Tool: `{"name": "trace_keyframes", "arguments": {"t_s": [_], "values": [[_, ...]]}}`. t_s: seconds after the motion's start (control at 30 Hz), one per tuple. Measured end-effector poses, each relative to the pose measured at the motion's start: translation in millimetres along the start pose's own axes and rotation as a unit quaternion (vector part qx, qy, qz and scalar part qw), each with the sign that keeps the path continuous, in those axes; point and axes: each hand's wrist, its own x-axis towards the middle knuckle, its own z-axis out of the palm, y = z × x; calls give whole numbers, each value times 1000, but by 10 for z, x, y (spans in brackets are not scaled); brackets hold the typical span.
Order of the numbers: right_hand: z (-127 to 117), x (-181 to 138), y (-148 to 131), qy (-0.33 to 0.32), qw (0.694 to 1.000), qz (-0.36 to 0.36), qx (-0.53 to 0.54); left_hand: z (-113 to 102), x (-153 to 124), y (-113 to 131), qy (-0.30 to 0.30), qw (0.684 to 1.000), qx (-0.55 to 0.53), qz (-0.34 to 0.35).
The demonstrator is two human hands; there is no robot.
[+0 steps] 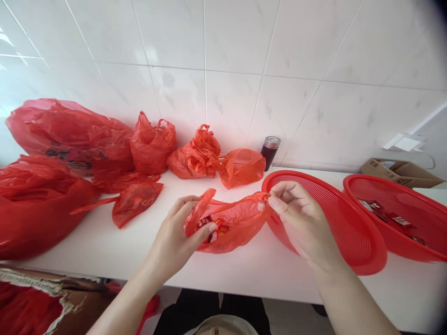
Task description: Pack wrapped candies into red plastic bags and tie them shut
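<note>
A thin red plastic bag (240, 228) is stretched between my hands just over the white table, its mouth spread. Small dark-and-red wrapped packets (213, 228) show inside it. My left hand (181, 228) grips the bag's left side, the thumb lying over the edge and the fingers partly behind the plastic. At the bag's right end, my right hand (300, 211) pinches the gathered plastic between thumb and fingertips. Right beside this hand stands a red perforated basket (335, 218), its inside showing no packets.
A second red basket (419, 218) holds some small packets. Along the wall are several filled red bags (153, 144), a dark thermos (270, 153) and a cardboard box (401, 172). A large red bag (38, 209) lies left; a torn carton (80, 302) sits below the table edge.
</note>
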Motion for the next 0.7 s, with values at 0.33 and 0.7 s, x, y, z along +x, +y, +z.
{"name": "trace_keyframes", "arguments": {"t_s": [0.33,0.7], "values": [[78,540,-385,-83,991,-76,-68,-498,578,351,22,931,-365,6],[649,901,-750,-296,910,-212,-199,-304,889,522,-225,937,-246,-108]]}}
